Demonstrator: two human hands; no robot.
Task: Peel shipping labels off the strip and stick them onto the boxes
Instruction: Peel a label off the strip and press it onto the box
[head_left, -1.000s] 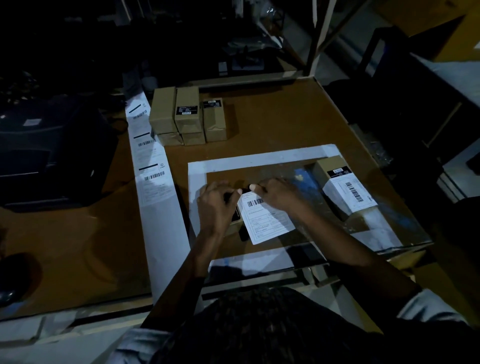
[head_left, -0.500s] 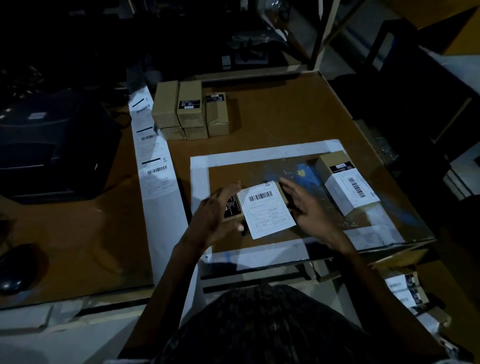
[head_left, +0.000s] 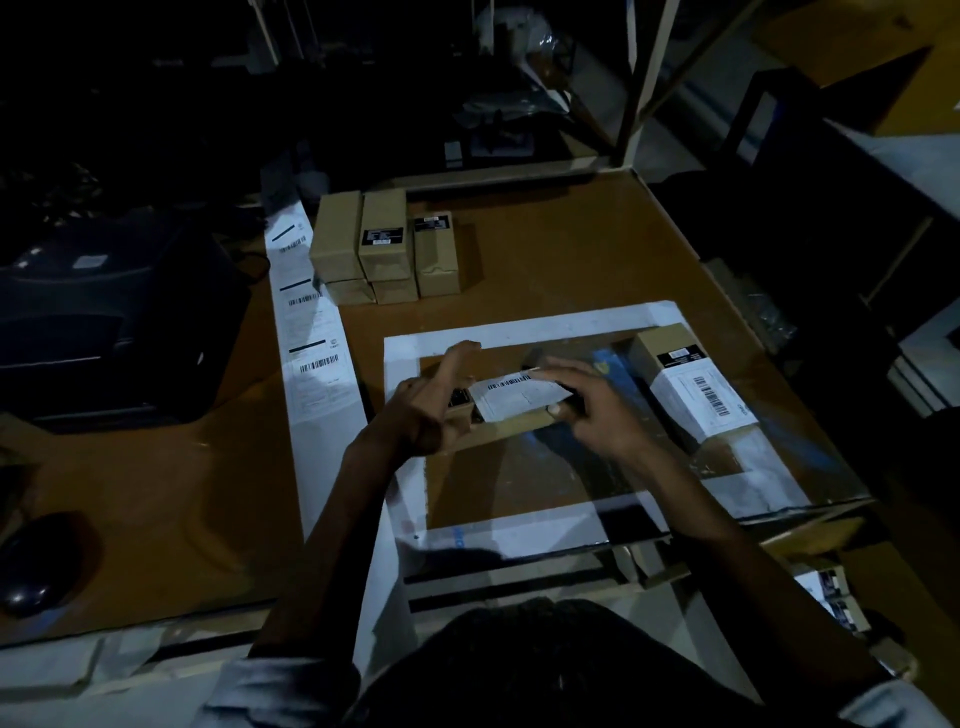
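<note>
Item 1. Left hand (head_left: 426, 410): grips the left end of the small box (head_left: 511, 418), thumb and lower fingers curled round it, forefinger lifted straight and free. Seemingly steadies the box, tipped up off the surface (head_left: 545, 249), for pressing.

Item 2. Right hand (head_left: 587, 402): fingers flat along the far and right edge of the label (head_left: 522, 395), thumb under the near side; the box is pinched between. Purpose, as I judge it: smoothing the label down over the edge.

Item 3. Label: white, barcode uppermost, lying on the held box's top face, inside the white-taped rectangle (head_left: 530, 325).

Item 4. Finished box (head_left: 691, 384): right of the hands, apart from them, label already on; set aside there, probably as done.

Item 5. Label strip (head_left: 311, 353): runs down the left of the surface, several labels still on it, within reach of the left hand.

Item 6. Unlabelled boxes (head_left: 387, 249): stacked at the far end, beside the strip's upper part, awaiting labels.
</note>
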